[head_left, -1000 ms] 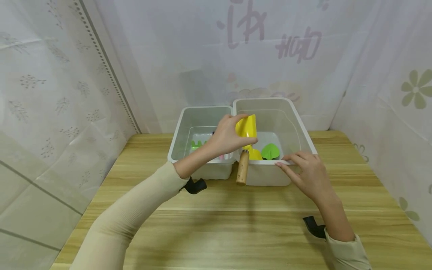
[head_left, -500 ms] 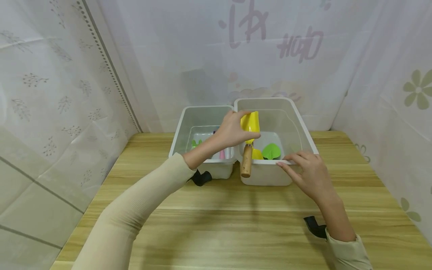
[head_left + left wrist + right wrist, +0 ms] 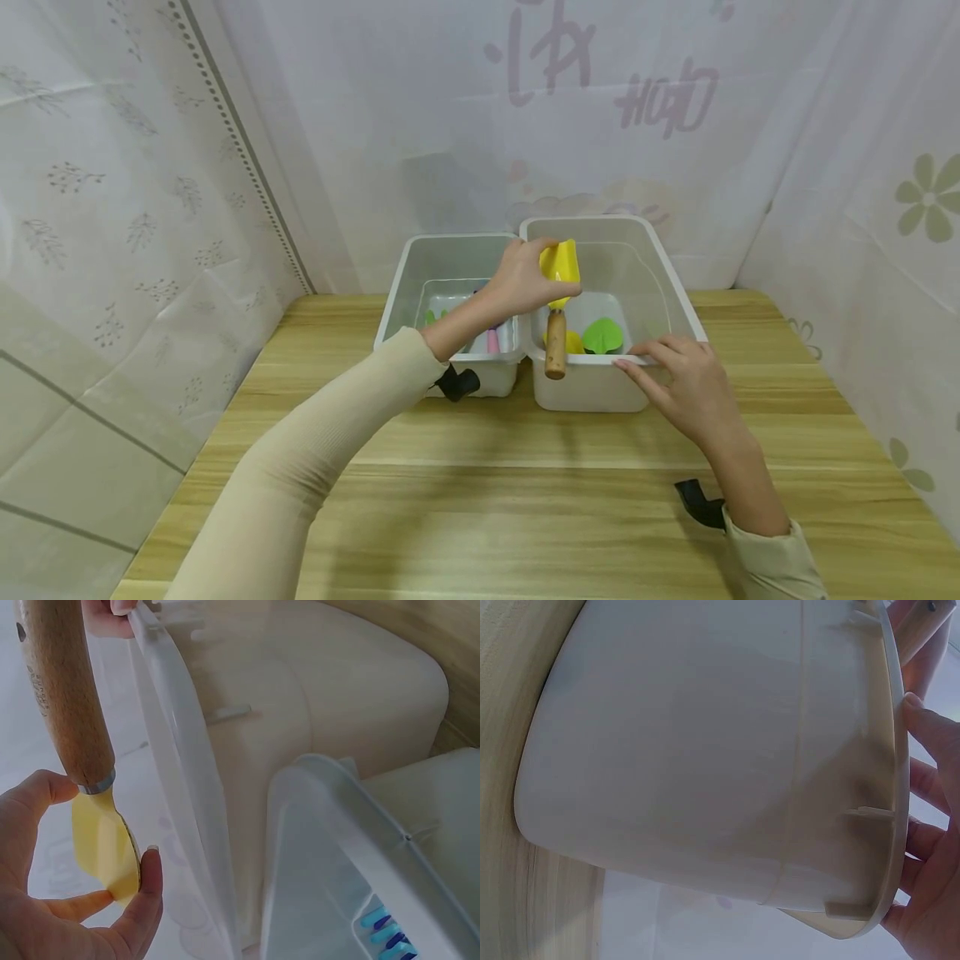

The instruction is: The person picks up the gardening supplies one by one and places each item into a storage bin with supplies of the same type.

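My left hand pinches a small yellow hand trowel by its blade over the larger white bin on the right. In the left wrist view, thumb and fingers hold the blade's edges, and its wooden handle points away from the palm. My right hand grips the larger bin's front rim. The right wrist view has the thumb outside that rim and the fingers behind it. Inside the larger bin lie a green leaf-shaped piece and another yellow piece, partly hidden.
A smaller white bin stands against the larger one on its left. It holds a green pronged piece, a pink-handled item and a blue toothed piece. Both bins stand on a wooden table before a printed curtain.
My left hand has moved slightly right and up with the trowel, whose handle has risen at the larger bin's front rim. The right hand has stayed on the rim.
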`<state>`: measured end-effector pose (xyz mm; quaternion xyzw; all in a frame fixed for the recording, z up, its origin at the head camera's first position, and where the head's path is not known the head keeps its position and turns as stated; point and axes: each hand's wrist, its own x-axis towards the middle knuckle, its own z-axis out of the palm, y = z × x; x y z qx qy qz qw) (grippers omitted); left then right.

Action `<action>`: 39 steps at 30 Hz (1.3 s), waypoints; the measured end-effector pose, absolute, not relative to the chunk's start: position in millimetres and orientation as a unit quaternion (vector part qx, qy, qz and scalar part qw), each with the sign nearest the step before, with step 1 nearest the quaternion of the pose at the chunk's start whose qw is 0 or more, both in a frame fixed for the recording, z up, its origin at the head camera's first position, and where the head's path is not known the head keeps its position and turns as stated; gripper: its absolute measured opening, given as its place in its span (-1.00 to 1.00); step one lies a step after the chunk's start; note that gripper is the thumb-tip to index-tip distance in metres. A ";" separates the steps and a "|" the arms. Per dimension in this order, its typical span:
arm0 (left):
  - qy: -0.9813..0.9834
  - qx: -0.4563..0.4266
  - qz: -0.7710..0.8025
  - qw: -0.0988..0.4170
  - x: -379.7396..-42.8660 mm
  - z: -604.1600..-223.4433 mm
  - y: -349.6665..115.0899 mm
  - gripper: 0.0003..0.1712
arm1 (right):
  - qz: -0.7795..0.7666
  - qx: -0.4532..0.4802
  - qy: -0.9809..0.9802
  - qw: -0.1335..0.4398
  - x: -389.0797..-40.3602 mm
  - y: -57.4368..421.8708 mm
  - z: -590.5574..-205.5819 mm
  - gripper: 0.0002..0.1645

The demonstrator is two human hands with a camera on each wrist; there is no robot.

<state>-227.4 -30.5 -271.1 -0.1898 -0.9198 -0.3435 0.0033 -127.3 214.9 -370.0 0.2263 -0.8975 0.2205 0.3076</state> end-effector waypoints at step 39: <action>-0.925 -0.161 -0.343 -0.007 -257.6 -273.8 -20.3 -0.09 | 0.218 0.226 -0.897 0.310 -127.0 215.3 -370.3 -0.75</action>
